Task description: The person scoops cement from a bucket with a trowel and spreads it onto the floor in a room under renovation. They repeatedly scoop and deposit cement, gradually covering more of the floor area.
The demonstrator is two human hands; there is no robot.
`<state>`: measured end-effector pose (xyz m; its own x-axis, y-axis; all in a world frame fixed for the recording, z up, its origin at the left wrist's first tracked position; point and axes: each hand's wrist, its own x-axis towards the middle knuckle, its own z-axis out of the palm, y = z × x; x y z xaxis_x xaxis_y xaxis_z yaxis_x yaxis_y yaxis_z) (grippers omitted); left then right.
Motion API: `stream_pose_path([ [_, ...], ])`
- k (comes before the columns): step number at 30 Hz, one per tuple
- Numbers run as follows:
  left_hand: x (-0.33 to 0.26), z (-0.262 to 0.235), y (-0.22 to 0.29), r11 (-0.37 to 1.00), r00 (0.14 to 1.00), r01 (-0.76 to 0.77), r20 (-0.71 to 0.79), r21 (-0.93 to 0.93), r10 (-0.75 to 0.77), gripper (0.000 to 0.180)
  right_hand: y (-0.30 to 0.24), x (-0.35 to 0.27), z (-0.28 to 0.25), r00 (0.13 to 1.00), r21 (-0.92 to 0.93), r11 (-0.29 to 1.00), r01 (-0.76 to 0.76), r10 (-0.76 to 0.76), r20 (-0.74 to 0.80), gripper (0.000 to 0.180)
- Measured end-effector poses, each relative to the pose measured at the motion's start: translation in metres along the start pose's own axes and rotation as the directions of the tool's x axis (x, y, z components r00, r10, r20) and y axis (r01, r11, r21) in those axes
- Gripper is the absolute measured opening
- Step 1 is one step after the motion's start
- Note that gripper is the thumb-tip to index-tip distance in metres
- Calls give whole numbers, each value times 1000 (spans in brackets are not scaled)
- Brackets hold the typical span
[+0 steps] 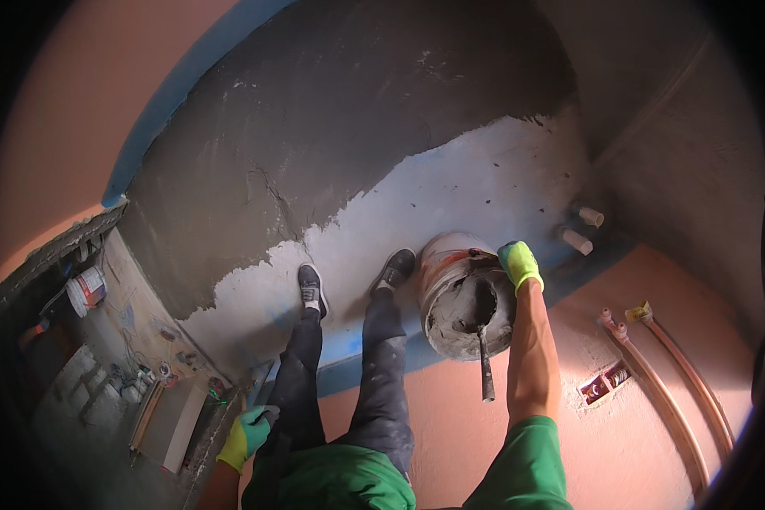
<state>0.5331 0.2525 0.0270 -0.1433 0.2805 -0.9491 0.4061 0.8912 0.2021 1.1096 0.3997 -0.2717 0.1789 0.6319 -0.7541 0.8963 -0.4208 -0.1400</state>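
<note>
- Head view looks down past my legs to the floor, where I stand on a strip of pale grey floor [484, 183].
- My right hand [519, 263], in a yellow-green glove, is closed around the far rim of the bucket [466, 293].
- That bucket sits just right of my right shoe [397, 270], near the line where the grey floor meets the blue band and the orange wall.
- It is dirty with grey mix inside. A trowel [484, 357] stands in it, and its handle pokes out toward me.
- My left hand [248, 435], also gloved, is down low on my left, next to my left leg. It looks curled, but I cannot tell if it holds anything.
- Far from me, the floor is covered in dark wet mix [340, 110]. Its ragged edge runs across just beyond my left shoe [312, 289].
- Two white pipe ends [582, 228] stick up on the right, beyond the bucket. Two copper pipes [671, 382] run along the orange wall on the right.
- I think I am getting hold of the bucket, either to shift it or to steady it.
- Next, I think I need a firm grip on the rim, and the bucket kept level so the trowel does not tip out.
</note>
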Motion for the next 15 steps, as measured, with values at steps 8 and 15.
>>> stream_pose_path([
  [8, 8, -6, -21, 999, 998, 53, 22, -9, -52, 26, -56, 35, 6, 957, -198, 970, -140, 184, 222, 30],
  [15, 15, -20, -46, 986, 986, 167, 17, 28, -167, 32, -48, 49, 10, 967, -439, 897, 47, 69, 243, 24],
])
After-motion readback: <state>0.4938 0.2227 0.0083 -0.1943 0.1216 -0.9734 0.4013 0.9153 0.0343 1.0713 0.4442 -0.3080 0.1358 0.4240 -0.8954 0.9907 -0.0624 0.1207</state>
